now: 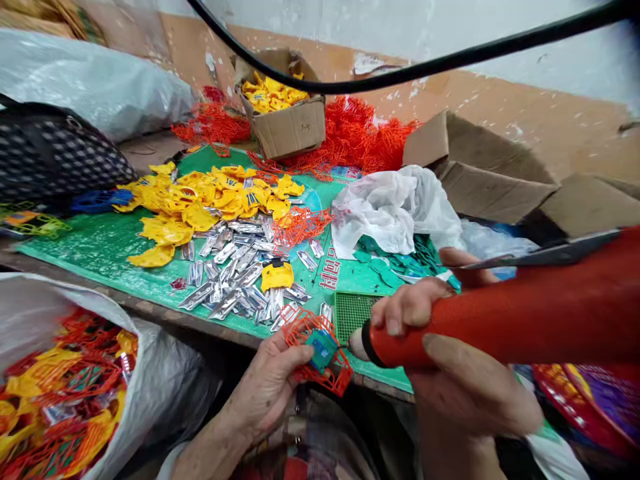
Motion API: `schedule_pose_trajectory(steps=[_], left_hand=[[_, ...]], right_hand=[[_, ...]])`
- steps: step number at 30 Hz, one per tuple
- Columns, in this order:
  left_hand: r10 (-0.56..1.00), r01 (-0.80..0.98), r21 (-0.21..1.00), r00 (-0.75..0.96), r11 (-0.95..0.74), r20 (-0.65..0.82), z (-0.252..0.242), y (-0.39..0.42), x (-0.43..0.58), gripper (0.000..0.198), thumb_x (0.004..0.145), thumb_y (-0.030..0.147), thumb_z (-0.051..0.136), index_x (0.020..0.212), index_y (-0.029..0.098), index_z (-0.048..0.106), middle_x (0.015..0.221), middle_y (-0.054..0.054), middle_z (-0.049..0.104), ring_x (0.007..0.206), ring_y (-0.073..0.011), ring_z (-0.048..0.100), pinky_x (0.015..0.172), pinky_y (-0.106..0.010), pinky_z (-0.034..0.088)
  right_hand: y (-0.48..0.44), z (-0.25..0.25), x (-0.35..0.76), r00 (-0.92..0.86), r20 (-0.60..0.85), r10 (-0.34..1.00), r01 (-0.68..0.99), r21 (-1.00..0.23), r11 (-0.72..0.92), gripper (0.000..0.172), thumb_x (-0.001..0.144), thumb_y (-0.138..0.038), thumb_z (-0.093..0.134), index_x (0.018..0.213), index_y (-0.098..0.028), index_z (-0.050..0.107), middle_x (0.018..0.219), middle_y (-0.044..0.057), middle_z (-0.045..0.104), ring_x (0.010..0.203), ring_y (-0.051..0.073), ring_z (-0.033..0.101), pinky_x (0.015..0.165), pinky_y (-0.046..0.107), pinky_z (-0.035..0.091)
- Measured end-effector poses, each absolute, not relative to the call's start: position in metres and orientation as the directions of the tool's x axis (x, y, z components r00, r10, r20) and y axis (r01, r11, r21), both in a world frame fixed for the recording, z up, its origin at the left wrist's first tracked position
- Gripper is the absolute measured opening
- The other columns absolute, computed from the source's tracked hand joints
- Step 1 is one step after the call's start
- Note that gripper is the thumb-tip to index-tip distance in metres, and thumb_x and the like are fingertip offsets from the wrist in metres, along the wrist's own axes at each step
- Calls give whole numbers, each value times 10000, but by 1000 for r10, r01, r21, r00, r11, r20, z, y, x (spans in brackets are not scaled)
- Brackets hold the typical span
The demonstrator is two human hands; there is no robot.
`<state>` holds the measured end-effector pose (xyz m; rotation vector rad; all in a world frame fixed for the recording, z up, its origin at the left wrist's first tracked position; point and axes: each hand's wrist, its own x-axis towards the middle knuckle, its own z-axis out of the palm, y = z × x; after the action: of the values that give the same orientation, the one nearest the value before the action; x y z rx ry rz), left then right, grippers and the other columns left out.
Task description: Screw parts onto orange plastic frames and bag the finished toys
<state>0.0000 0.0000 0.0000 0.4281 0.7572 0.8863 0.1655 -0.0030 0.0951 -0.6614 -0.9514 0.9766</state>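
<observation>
My left hand [273,383] pinches a small red plastic lattice piece [320,357] with a teal part [323,348] set in it, held just above the table's near edge. My right hand [450,360] is wrapped round a thick red tool [500,320] whose pale tip touches the teal part. On the green table mat [100,247] lie a heap of yellow plastic pieces [200,200] and several silver metal strips [235,273]. One yellow piece [277,275] rests among the strips.
A white sack [65,380] of assembled red and yellow pieces stands at lower left. A cardboard box [285,120] of yellow parts and red lattice heaps [355,137] sit at the back. A white plastic bag [395,207] with teal parts, and more boxes [495,180], lie to the right.
</observation>
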Motion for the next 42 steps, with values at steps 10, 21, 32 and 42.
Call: schedule_pose_trajectory(steps=[10,21,32,42], left_hand=[[820,-538,619,396,572,-413,2,1,3,269,683,146,778,951,139,757,834,-44,748,693,-147,664,680,-252,568],[830,-565,608,375,557,-413,1,0,6,285,662,130,788,946,137,777,851,-47,773,700,-151,676,675,-242,570],[822,-554,610,322,566,-470,4,-3,6,348,592,174,849,931,138,778,811,-47,765,639,-157,670,594,-248,579],[815,-514,633,342,579,-468,5,0,5,301,638,169,817,935,138,776,799,-51,771,630,-157,671,600,-249,577]], right_hand=[[-2,90,167,234,348,908,-394,-819,416,510,742,-211,769,1204,-294,569,717,-50,600,620,116,579,668,324,545],[-4,79,171,209,367,906,-465,-778,423,386,755,-144,726,1074,-317,594,751,-42,616,653,131,593,685,340,526],[-5,78,163,224,362,905,-447,-787,426,478,729,-141,727,1148,-289,549,697,-63,596,599,114,579,622,309,515],[-5,76,164,212,355,911,-439,-798,413,528,719,-100,700,1169,-316,526,721,-60,605,616,120,580,621,312,512]])
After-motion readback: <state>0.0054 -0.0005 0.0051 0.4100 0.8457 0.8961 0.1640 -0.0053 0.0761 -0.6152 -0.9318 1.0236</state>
